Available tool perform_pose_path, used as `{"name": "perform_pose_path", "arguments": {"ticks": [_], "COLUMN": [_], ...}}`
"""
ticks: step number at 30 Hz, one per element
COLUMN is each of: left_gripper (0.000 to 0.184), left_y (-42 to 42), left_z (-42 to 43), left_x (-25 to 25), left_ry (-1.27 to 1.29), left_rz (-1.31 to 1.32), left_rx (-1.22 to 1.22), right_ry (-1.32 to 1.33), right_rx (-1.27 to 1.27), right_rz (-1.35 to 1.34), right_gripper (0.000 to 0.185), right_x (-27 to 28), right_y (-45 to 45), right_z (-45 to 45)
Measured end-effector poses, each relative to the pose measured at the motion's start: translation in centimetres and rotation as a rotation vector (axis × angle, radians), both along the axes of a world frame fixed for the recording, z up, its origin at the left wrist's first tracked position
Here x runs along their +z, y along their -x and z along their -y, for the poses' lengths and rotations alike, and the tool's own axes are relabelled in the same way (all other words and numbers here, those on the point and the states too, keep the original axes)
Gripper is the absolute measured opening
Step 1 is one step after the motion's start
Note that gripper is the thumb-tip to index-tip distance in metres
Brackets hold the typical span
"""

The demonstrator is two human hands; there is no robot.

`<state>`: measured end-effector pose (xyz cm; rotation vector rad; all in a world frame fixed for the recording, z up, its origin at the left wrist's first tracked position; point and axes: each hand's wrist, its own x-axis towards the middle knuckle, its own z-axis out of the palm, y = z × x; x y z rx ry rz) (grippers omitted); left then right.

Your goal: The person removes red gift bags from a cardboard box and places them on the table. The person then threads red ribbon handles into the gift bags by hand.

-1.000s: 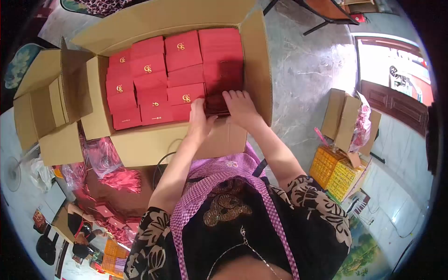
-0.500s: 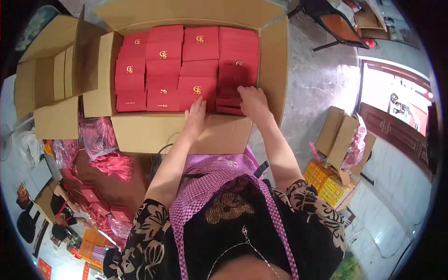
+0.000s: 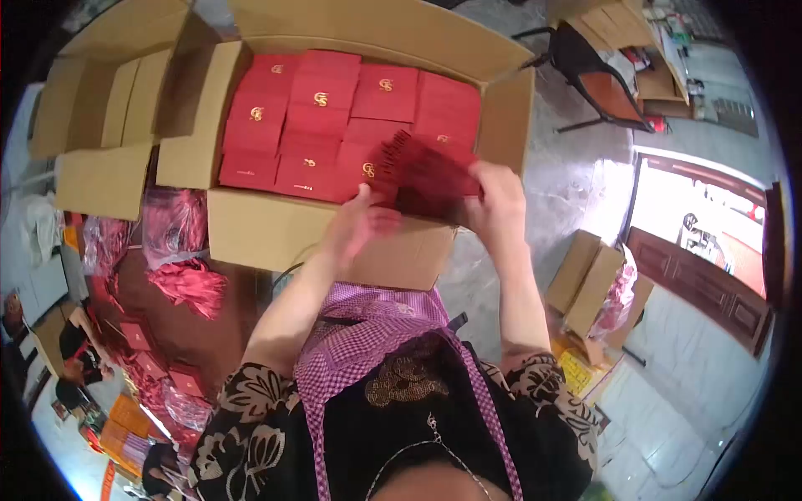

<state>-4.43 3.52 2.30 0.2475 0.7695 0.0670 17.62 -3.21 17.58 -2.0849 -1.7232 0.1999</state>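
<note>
My right hand (image 3: 499, 196) is closed on the right end of a stack of dark red flat packets (image 3: 428, 174), lifted at a tilt over the front right of a cardboard box (image 3: 276, 230). The packets fan out at their left end. My left hand (image 3: 357, 227), slightly blurred, is at the box's front edge with fingers apart, close to that fanned end. Whether it touches the stack I cannot tell. Rows of red packets (image 3: 322, 113) with gold lettering fill the box.
More cardboard boxes (image 3: 138, 96) stand at the left. Below them are plastic-wrapped red bundles (image 3: 175, 225) on a brown surface (image 3: 251, 313). A chair (image 3: 597, 79) stands at upper right, an opened carton (image 3: 589, 275) lower right. Other people (image 3: 79, 359) are at lower left.
My right hand has lifted the stack of packets from the box's right column and tilted it leftward. My left hand has come off the packets towards the front edge. The view has turned slightly.
</note>
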Motion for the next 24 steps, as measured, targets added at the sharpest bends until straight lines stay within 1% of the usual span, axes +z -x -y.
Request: {"name": "perform_pose_path", "arguments": {"ticks": [1, 2, 3, 4, 5, 6, 7, 8, 9, 11, 12, 13, 15, 16, 18, 19, 20, 21, 23, 24], "left_gripper": [0.079, 0.078, 0.076, 0.079, 0.079, 0.078, 0.077, 0.060, 0.060, 0.053, 0.046, 0.046, 0.051, 0.056, 0.056, 0.056, 0.063, 0.063, 0.066, 0.066], "left_y": [0.2, 0.2, 0.4, 1.4, 1.9, 2.2, 2.6, 3.1, 3.4, 4.3, 4.9, 5.4, 7.3, 8.4, 10.8, 11.9, 13.0, 13.8, 14.6, 15.2], "left_z": [-0.4, -0.6, -0.7, -1.0, -1.2, -1.3, -1.2, -0.7, -0.6, 0.1, 0.5, 0.9, 2.0, 2.2, 3.1, 3.4, 3.7, 4.5, 5.4, 6.3], "left_x": [2.1, 5.2, 7.0, 7.3, 8.0, 9.5, 10.2, 10.3, 10.4, 10.7, 11.0, 10.9, 10.6, 10.9, 11.4, 11.4, 11.0, 11.7, 12.5, 13.0], "left_ry": [-0.010, 0.052, 0.112, 0.074, 0.052, 0.055, 0.060, 0.020, 0.003, -0.067, 0.093, 0.079, -0.230, -0.291, -0.370, -0.427, -0.424, -0.429, -0.495, -0.517], "left_rz": [0.000, 0.141, 0.288, 0.345, 0.347, 0.321, 0.295, 0.254, 0.252, 0.024, 0.099, 0.095, 0.167, 0.186, 0.136, 0.106, 0.091, 0.058, 0.065, 0.038], "left_rx": [0.023, 0.174, 0.325, 0.310, 0.334, 0.380, 0.430, 0.508, 0.532, 0.640, 0.701, 0.733, 0.759, 0.784, 0.849, 0.864, 0.862, 0.900, 0.867, 0.870], "right_ry": [-0.129, -0.052, 0.027, -0.046, -0.119, -0.138, -0.207, -0.287, -0.304, -0.363, -0.327, -0.344, -0.243, -0.257, 0.048, 0.040, -0.005, -0.043, 0.088, 0.263], "right_rx": [0.108, 0.186, 0.266, 0.322, 0.378, 0.406, 0.472, 0.531, 0.554, 0.620, 0.631, 0.660, 0.667, 0.707, 0.867, 0.919, 0.787, 0.644, 0.416, 0.360], "right_rz": [0.110, 0.114, 0.122, 0.095, 0.066, 0.063, 0.145, 0.224, 0.219, 0.265, 0.276, 0.265, 0.297, 0.274, -0.023, -0.037, -0.146, -0.264, -1.049, -1.459], "right_gripper": [0.034, 0.030, 0.026, 0.026, 0.027, 0.027, 0.026, 0.025, 0.025, 0.025, 0.026, 0.026, 0.032, 0.032, 0.051, 0.051, 0.070, 0.088, 0.111, 0.119], "right_x": [0.3, 0.6, 0.9, 1.0, 0.7, 0.6, 0.1, -0.2, -0.4, -0.8, -1.1, -0.8, 0.7, 1.5, 2.8, 3.0, 2.9, 3.0, 0.0, 0.8], "right_y": [1.0, 2.1, 3.3, 4.7, 5.8, 6.3, 6.8, 7.1, 7.3, 8.0, 8.4, 8.8, 10.4, 10.8, 11.1, 11.0, 10.8, 10.6, 11.0, 12.8], "right_z": [-0.1, -0.1, 0.0, 0.1, 0.3, 0.7, 0.9, 0.9, 1.0, 1.6, 2.3, 2.6, 3.0, 3.3, 2.9, 2.3, 1.3, 1.0, -0.2, -0.4]}}
